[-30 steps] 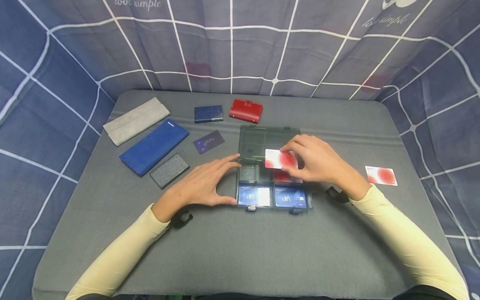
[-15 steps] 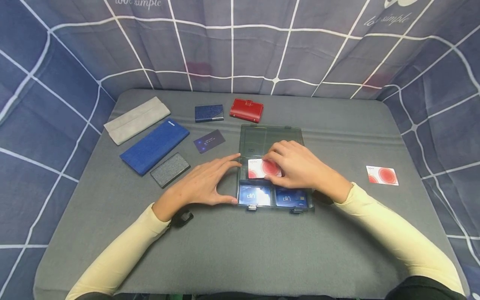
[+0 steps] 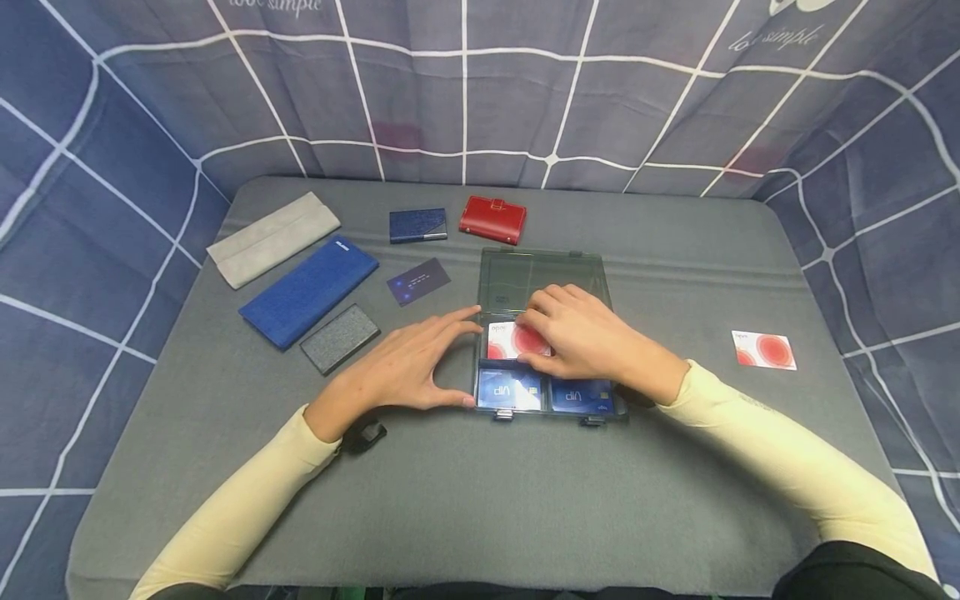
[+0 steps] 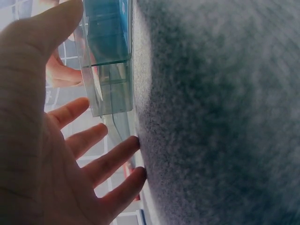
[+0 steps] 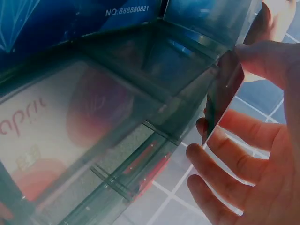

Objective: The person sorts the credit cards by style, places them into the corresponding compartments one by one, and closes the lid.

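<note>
A clear, dark-tinted divided box point(image 3: 543, 275) lies with its lid laid back behind it. My right hand point(image 3: 581, 337) pinches a white card with red circles point(image 3: 506, 340) over the back left compartment. Seen edge-on in the right wrist view, that held card point(image 5: 225, 93) sits between thumb and fingers, tilted. Another red-and-white card point(image 5: 56, 126) lies in the neighbouring compartment, hidden by my hand in the head view. Blue VIP cards point(image 3: 510, 390) fill the front compartments. At the box's left side my left hand point(image 3: 412, 367) spreads, thumb and fingertips at its edge.
One more red-and-white card point(image 3: 763, 350) lies far right. To the left are a grey pouch point(image 3: 273, 240), a blue wallet point(image 3: 309, 292), a grey card case point(image 3: 340, 340) and a dark card point(image 3: 418, 283). Behind sit a navy case point(image 3: 417, 226) and a red wallet point(image 3: 492, 220).
My right hand has carried the pinched card leftward, from above the back right compartment to the back left one, and lower. The left hand has stayed at the box's edge.
</note>
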Demonstrator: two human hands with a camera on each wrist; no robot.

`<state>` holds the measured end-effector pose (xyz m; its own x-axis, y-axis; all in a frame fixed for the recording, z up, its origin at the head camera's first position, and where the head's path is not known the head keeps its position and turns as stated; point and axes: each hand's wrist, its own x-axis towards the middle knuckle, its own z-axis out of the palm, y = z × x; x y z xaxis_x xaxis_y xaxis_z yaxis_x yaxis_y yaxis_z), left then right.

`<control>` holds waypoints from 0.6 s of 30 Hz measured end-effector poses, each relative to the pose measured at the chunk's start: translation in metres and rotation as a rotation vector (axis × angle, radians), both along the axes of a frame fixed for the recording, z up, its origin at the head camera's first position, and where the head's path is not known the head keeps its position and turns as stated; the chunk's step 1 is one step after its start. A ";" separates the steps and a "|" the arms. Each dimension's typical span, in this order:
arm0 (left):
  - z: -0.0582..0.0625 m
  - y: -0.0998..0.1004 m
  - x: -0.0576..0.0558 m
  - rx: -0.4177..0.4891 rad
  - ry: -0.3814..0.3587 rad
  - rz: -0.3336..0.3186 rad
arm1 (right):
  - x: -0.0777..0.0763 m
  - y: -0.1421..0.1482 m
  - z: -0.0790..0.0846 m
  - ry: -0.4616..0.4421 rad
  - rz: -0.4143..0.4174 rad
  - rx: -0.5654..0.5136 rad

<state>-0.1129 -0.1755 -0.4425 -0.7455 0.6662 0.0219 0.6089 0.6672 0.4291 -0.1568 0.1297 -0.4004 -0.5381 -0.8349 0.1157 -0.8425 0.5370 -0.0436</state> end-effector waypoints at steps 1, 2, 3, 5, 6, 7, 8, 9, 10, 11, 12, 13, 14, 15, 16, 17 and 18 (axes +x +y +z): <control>0.000 0.000 0.000 -0.002 0.000 0.000 | 0.000 -0.001 0.000 0.001 -0.001 0.004; 0.000 0.000 0.000 -0.004 -0.001 0.000 | 0.000 -0.002 0.001 0.002 -0.002 0.006; 0.000 0.000 0.000 -0.004 -0.003 0.001 | 0.000 -0.003 0.001 0.003 -0.001 0.010; 0.000 0.001 0.000 -0.006 -0.002 0.000 | 0.001 -0.005 0.002 0.010 0.000 0.016; 0.000 0.001 0.000 -0.008 -0.001 0.001 | 0.001 -0.005 0.002 0.019 0.003 0.021; 0.000 0.001 0.000 -0.010 0.000 0.001 | 0.001 -0.006 0.001 0.030 0.009 0.023; 0.000 0.001 0.000 -0.011 0.003 0.002 | 0.001 -0.007 0.001 0.040 0.016 0.025; 0.000 0.001 0.000 -0.009 0.005 0.001 | 0.001 -0.007 0.000 0.047 0.024 0.027; 0.000 0.001 0.000 -0.010 0.007 0.002 | 0.001 -0.008 0.000 0.052 0.032 0.027; 0.001 0.001 0.001 -0.009 0.008 0.002 | 0.001 -0.008 -0.001 0.055 0.040 0.029; 0.000 0.001 0.001 -0.007 0.009 0.001 | 0.001 -0.008 -0.002 0.057 0.047 0.028; 0.001 0.001 0.001 -0.006 0.009 0.001 | 0.001 -0.008 -0.002 0.056 0.052 0.026; 0.001 0.001 0.001 -0.003 0.010 0.001 | 0.001 -0.008 -0.002 0.054 0.056 0.028; 0.001 0.001 0.001 -0.001 0.009 0.000 | 0.001 -0.008 -0.002 0.053 0.057 0.028; 0.000 0.001 0.001 -0.001 0.009 0.001 | 0.001 -0.008 -0.003 0.055 0.058 0.028; 0.000 0.001 0.001 -0.001 0.010 0.000 | 0.001 -0.007 -0.003 0.055 0.059 0.028; 0.000 0.001 0.001 -0.001 0.008 0.000 | 0.001 -0.007 -0.003 0.055 0.060 0.026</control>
